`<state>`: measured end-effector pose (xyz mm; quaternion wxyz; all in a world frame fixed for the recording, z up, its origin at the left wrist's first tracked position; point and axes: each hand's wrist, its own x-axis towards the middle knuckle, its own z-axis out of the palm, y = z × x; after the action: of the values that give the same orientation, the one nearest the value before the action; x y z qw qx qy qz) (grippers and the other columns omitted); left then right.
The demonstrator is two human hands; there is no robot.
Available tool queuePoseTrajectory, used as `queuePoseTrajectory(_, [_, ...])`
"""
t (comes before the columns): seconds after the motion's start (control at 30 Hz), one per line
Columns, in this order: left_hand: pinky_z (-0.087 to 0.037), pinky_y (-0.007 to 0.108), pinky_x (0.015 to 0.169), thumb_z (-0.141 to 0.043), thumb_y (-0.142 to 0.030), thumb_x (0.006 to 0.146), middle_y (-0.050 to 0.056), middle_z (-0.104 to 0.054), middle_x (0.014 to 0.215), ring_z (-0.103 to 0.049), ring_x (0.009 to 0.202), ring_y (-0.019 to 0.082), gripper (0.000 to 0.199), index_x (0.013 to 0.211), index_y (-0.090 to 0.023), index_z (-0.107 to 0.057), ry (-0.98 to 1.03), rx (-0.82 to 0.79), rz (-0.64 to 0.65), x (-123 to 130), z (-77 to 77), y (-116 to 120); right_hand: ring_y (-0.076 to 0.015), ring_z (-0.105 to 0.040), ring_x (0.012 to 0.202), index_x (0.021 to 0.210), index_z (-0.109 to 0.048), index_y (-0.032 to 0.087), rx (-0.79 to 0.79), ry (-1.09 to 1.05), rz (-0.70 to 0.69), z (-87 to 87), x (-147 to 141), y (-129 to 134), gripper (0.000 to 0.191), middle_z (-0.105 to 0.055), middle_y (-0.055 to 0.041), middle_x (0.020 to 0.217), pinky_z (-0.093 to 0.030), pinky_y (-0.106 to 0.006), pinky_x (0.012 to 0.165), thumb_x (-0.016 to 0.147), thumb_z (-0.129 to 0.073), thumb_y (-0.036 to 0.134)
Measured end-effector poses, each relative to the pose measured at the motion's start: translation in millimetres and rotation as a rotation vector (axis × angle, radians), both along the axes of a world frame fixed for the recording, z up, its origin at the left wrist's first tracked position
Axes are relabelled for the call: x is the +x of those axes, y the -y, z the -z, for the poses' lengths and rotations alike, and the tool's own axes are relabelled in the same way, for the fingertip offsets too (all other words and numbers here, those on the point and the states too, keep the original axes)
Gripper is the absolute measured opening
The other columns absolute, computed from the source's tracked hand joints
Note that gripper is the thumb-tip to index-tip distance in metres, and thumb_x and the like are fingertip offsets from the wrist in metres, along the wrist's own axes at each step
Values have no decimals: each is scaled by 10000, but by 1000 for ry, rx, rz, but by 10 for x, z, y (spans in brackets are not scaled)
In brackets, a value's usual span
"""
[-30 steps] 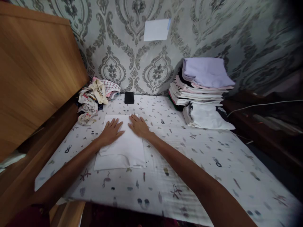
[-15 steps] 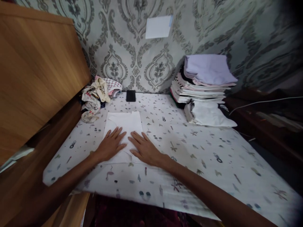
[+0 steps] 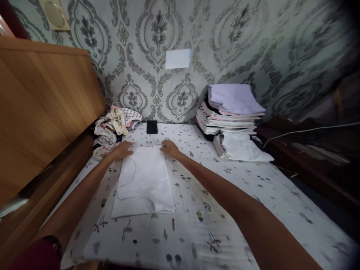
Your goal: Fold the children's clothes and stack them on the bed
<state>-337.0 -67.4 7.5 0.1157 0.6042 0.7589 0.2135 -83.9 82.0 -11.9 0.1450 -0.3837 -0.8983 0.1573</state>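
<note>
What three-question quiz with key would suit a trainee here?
1. True or false: the bare left hand and bare right hand are at the far corners of the folded white cloth.
2. Which colour tops the tall stack of folded fabric: (a) black, (b) lilac, (c) green?
3. What lies near the grey patterned wall, between that stack and the crumpled multicoloured cloth pile?

Key: 1 true; 2 b; 3 a black rectangular object.
</note>
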Motion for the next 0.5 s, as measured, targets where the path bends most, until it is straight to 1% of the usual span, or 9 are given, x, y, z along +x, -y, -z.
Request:
queuePoseTrajectory(0.1, [-485,331,787,-709,-287,622,34,-656,755,-638,803,264,230,831,-210,-649,-16,-40,-3,-7,14,3,-176,-608,763,853,-689,190,-97,11,38,-25,-99,-37,129,-679,-27,823,-448,-255,658,727,-682,162])
queuePoseTrajectory(0.13, [-477,318,758,-702,-283,631,19,-633,718,-623,767,251,187,791,-216,-634,-23,-46,-3,0,5,27,-167,-593,732,801,-675,186,-121,4,41,-42,-108,-29,99,-668,-21,789,-432,-251,637,709,-680,149])
queuePoseTrajectory(0.2, [-461,312,750,-669,-268,665,15,-610,715,-605,770,241,116,744,-220,-600,-41,-39,1,29,-54,101,-155,-568,701,749,-645,178,-150,-34,35,-97,-88,13,67,-649,-13,755,-412,-246,619,700,-660,136])
queuePoseTrajectory(0.3, [-444,325,796,-614,-267,741,33,-609,817,-592,851,244,70,765,-218,-571,-72,15,30,127,-221,298,-144,-552,704,810,-632,180,-156,-120,13,-214,65,156,85,-632,4,761,-410,-240,635,736,-606,146])
queuePoseTrajectory(0.4, [-426,326,778,-562,-287,826,32,-594,854,-574,856,230,71,807,-222,-541,-127,110,135,307,-360,628,-145,-552,717,912,-624,193,-123,-222,-48,-276,367,415,153,-623,12,781,-417,-246,663,778,-560,155])
queuePoseTrajectory(0.47, [-417,320,754,-520,-263,861,32,-593,862,-562,849,221,53,824,-226,-528,-171,135,201,460,-367,891,-164,-570,762,970,-628,194,-53,-262,-138,-244,611,629,203,-640,-10,831,-433,-270,702,800,-532,141])
queuePoseTrajectory(0.5, [-417,320,752,-499,-237,867,37,-597,874,-558,854,221,47,831,-226,-529,-192,115,226,534,-344,1020,-180,-581,801,989,-636,191,-10,-250,-207,-209,731,734,226,-651,-29,866,-444,-291,734,809,-516,126])
